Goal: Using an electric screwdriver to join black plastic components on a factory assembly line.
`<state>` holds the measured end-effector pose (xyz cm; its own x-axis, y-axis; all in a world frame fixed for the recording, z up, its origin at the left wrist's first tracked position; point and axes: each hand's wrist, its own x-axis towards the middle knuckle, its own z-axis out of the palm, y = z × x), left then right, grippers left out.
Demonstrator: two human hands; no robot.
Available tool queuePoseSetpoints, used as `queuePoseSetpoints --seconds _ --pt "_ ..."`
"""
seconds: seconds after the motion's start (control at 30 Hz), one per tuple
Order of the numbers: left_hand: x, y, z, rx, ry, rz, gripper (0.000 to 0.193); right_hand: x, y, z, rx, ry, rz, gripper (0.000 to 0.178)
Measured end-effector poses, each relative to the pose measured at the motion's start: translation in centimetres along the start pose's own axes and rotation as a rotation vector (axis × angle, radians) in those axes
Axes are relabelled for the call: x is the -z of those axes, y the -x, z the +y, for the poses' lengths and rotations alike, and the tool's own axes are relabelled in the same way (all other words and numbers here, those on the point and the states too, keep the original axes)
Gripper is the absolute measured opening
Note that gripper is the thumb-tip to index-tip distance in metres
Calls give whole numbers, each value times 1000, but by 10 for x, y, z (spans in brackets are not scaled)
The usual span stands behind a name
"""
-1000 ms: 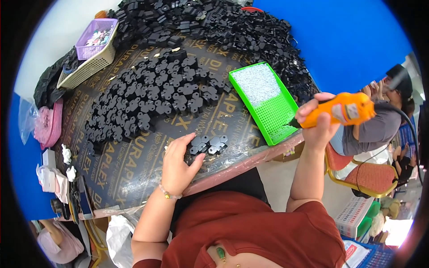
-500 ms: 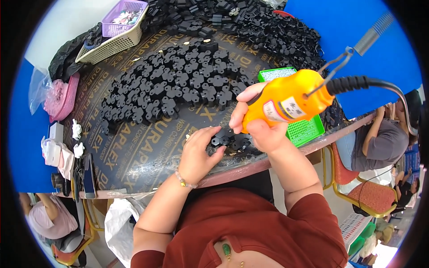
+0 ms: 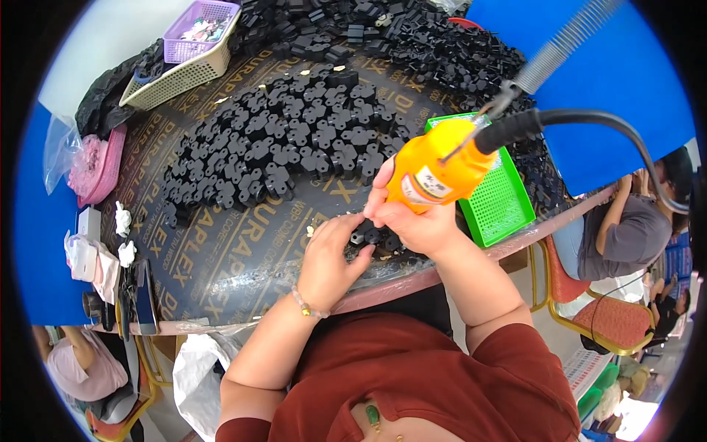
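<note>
My right hand [image 3: 412, 221] grips an orange electric screwdriver [image 3: 436, 166], held upright with its tip down on small black plastic parts [image 3: 374, 239] at the table's near edge. A black cable [image 3: 589, 125] and a coiled spring cord run from its top. My left hand [image 3: 331, 258] rests on those same black parts, fingers pressing on them beside the tool's tip. A wide spread of similar black parts [image 3: 287, 144] covers the dark brown table [image 3: 221, 258] beyond my hands.
A green perforated tray [image 3: 508, 199] lies right of the tool. A heap of black parts [image 3: 412, 37] fills the far side, with a purple and a cream basket [image 3: 188, 48] at far left. Pink items and small boxes sit at the left edge. Other people sit right and lower left.
My right hand has brought the orange screwdriver from out at the right over to the black parts by my left hand. The view has shifted closer to the table.
</note>
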<state>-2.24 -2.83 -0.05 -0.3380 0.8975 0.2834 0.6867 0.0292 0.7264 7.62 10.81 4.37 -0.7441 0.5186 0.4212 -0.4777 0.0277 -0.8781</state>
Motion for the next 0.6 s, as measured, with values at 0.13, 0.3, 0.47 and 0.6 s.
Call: queuePoseSetpoints --seconds 0.13,0.3,0.47,0.6 --pt "-1 2 2 -12 4 31 45 -1 -1 1 5 53 89 34" --pt "-3 1 2 -32 26 26 46 5 -2 -9 62 -28 19 40" --pt "-5 3 3 -84 -38 52 48 45 2 -60 288 14 238 44" --pt "-7 0 6 -70 -47 47 46 112 8 -66 233 432 442 30"
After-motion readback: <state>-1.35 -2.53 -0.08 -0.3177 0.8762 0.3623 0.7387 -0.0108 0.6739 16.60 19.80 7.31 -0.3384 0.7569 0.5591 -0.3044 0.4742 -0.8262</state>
